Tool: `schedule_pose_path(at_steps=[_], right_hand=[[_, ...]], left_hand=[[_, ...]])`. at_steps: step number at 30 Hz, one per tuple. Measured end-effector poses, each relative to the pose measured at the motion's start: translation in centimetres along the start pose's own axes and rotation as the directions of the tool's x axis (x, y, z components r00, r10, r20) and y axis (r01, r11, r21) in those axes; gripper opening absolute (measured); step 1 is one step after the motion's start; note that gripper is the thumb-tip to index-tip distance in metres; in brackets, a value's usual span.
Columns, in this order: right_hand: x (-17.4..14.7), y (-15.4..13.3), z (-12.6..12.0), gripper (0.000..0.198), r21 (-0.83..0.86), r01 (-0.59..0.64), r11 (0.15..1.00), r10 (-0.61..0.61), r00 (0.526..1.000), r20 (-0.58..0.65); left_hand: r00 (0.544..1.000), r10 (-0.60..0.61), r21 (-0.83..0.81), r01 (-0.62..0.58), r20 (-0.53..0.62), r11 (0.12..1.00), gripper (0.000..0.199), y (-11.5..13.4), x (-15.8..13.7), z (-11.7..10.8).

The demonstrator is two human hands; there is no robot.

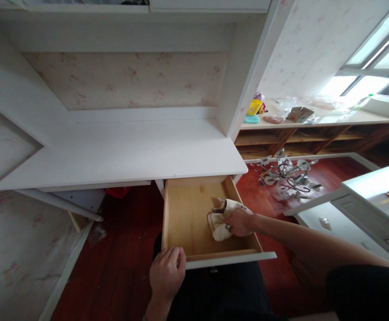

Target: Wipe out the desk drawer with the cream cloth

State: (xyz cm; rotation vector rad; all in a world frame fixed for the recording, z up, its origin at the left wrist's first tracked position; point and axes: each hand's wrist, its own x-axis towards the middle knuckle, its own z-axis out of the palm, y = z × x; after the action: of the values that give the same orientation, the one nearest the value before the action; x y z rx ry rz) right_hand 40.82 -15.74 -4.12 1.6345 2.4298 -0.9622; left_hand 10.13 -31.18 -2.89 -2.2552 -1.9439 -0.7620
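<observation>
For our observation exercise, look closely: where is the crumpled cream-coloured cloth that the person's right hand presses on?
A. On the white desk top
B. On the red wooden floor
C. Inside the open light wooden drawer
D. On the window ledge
C: the crumpled cream-coloured cloth lies on the bottom of the open light wooden drawer, under the right hand.

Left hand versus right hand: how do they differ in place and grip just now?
The left hand curls over the white front edge of the open pale wooden drawer, outside it; the right hand reaches inside the drawer. The left hand holds only the drawer front, while the right hand presses a crumpled cream cloth against the drawer floor. Both are bare and touch the same drawer.
</observation>
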Motion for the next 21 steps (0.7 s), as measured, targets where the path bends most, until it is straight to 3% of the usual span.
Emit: schedule_pose_path(at_steps=[3, 5, 10, 14, 18, 21], right_hand=[[-1.7, -0.7, 0.0, 0.016, -0.01, -0.02, 1.0, 0.021, 0.982, 0.19], [-2.3, -1.3, -0.2, 0.02, 0.021, -0.048, 0.999, 0.041, 0.966, 0.254], [-2.4, -2.6, -0.3, 0.025, 0.165, 0.014, 0.986, -0.056, 0.965, 0.256], [-1.8, -4.5, 1.6, 0.029, 0.217, 0.059, 0.974, -0.114, 0.961, 0.252], [-0.2, -8.0, 4.1, 0.038, 0.253, 0.106, 0.961, -0.182, 0.937, 0.298], [1.5, -11.8, 5.3, 0.038, 0.334, 0.032, 0.942, -0.121, 0.961, 0.25]], left_hand=[[1.0, -0.001, -0.006, 0.001, 0.004, 1.0, 0.028, -0.1, 0.0, 0.1], [1.0, 0.002, -0.008, -0.002, 0.004, 1.0, 0.028, -0.1, 0.0, 0.1], [1.0, 0.004, -0.011, -0.004, 0.0, 1.0, 0.029, -0.1, -0.1, -0.1], [1.0, 0.016, -0.061, -0.016, 0.0, 0.998, 0.029, -0.2, -0.4, -0.2], [0.999, 0.004, -0.098, -0.008, -0.042, 0.995, 0.029, -0.4, -0.6, -0.4], [0.997, -0.011, -0.117, 0.002, -0.072, 0.993, 0.029, -0.5, -0.5, -0.5]])
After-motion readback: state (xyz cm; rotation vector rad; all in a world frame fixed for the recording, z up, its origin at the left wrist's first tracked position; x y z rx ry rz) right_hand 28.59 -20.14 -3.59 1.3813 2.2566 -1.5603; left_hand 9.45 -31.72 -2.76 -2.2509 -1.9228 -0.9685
